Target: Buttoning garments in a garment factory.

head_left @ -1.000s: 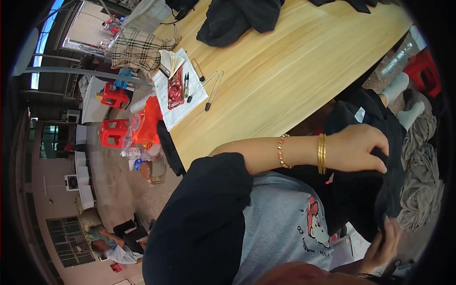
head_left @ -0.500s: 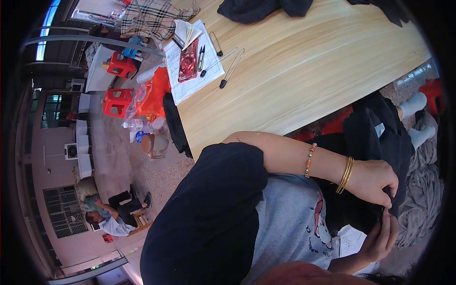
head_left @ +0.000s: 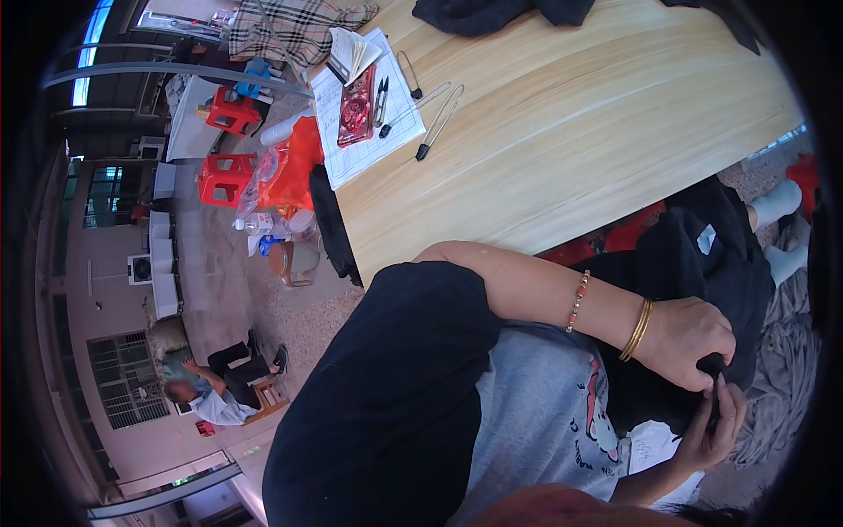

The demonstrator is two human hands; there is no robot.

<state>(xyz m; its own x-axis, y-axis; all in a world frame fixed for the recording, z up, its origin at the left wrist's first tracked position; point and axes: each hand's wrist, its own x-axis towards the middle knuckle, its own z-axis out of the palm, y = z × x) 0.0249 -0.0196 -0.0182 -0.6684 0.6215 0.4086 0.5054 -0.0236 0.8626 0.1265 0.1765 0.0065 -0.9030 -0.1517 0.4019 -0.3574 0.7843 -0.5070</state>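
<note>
The left hand [head_left: 689,342], at the right of the frame, is curled nearly closed, with its thumb and fingers gripping a fold of a black fabric garment [head_left: 738,281]. The right hand [head_left: 716,426], directly below, has its fingers partly extended and pinches the same fold close to the left fingertips. The garment lies right of centre, below the table edge, and bears a small pale tag [head_left: 706,239]. Gold-coloured bangles [head_left: 636,330] and a beaded bracelet [head_left: 579,301] encircle the left wrist and forearm.

A crumpled grey cloth pile [head_left: 781,386] lies at the right edge, beneath feet in white socks [head_left: 776,203]. A white sheet with handwriting [head_left: 650,443] is partly visible left of the right hand.

The light wood-grain table [head_left: 562,140] occupies the upper centre. Near its left edge, a lined paper sheet [head_left: 358,162] supports a red rectangular case [head_left: 356,107] and a small open notebook [head_left: 356,57]. Dark folded cloth [head_left: 492,16] rests at the top of the frame. A red plastic stool [head_left: 226,178] stands at the left, and a seated person [head_left: 215,404] is at the lower left.
</note>
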